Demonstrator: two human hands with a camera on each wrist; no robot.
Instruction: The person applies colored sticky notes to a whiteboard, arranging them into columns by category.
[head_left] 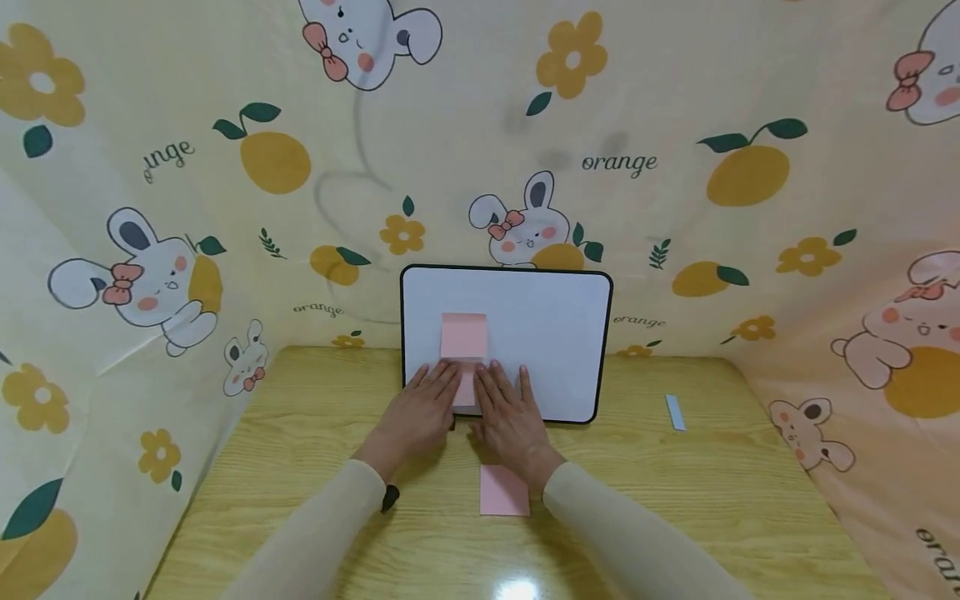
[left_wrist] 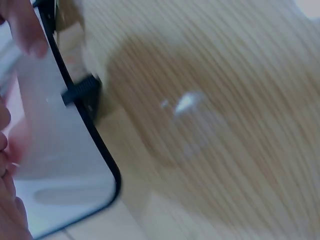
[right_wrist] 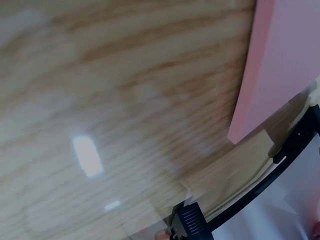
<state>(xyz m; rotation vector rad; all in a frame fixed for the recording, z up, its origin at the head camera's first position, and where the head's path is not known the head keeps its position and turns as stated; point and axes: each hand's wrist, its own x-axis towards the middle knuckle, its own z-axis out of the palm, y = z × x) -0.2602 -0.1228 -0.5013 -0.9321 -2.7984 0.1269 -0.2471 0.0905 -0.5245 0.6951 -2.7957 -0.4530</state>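
Pink note (head_left: 465, 386) lies under straight fingers of my left hand (head_left: 420, 408) and right hand (head_left: 513, 417), neither grasping; two notes (head_left: 463, 336) on one whiteboard (head_left: 558, 350), one pad (head_left: 501, 493), one strip (head_left: 675, 412).

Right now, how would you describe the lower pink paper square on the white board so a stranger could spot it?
Find the black-framed white rectangular board standing on the wood-grain table. On its left half is the upper pink paper square; directly below is the lower pink paper square. Unlike its neighbour, it is partly covered by the left hand and right hand.
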